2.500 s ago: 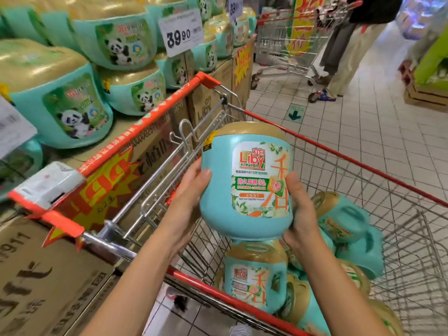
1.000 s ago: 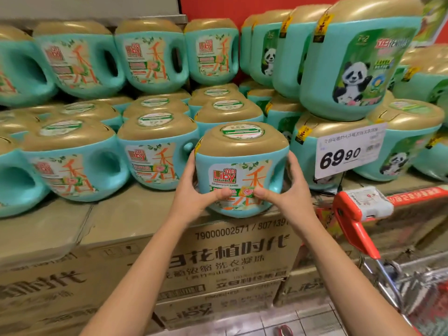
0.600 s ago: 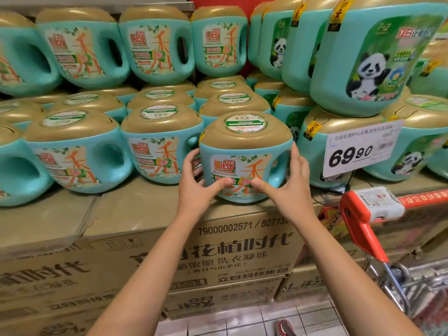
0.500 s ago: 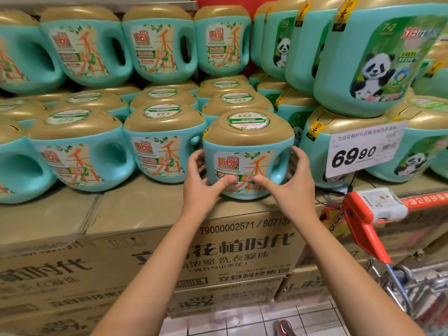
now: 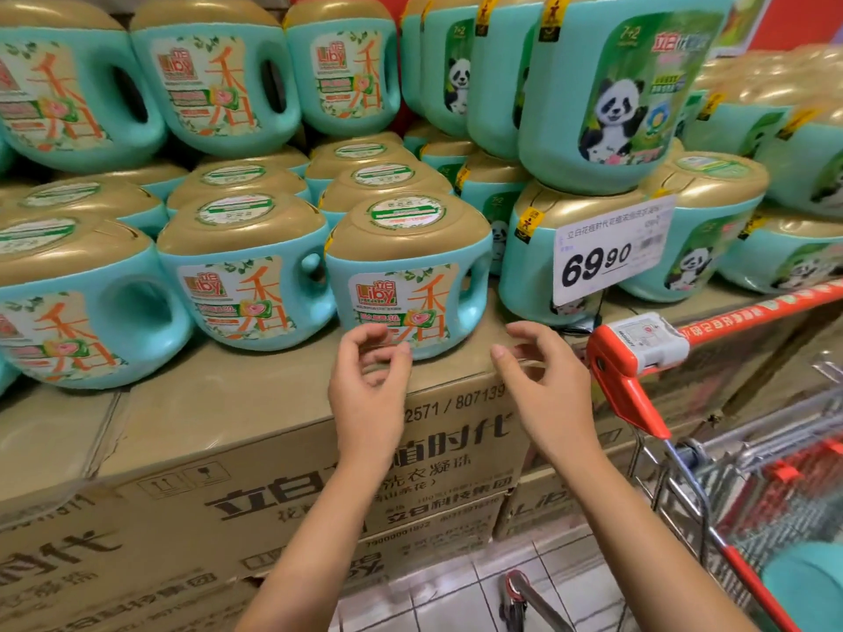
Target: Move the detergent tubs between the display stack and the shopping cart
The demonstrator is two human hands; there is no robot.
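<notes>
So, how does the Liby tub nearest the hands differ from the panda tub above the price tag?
The Liby tub has a cream label with orange characters; the panda tub has a green label with a panda. The Liby tub stands on a cardboard carton; the panda tub stands on lower tubs. Both are teal with gold lids.

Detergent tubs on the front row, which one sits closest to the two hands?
The tub just left of the 69.90 price tag, directly behind the left hand and right hand.

Red wall — pale tiled floor.
</notes>
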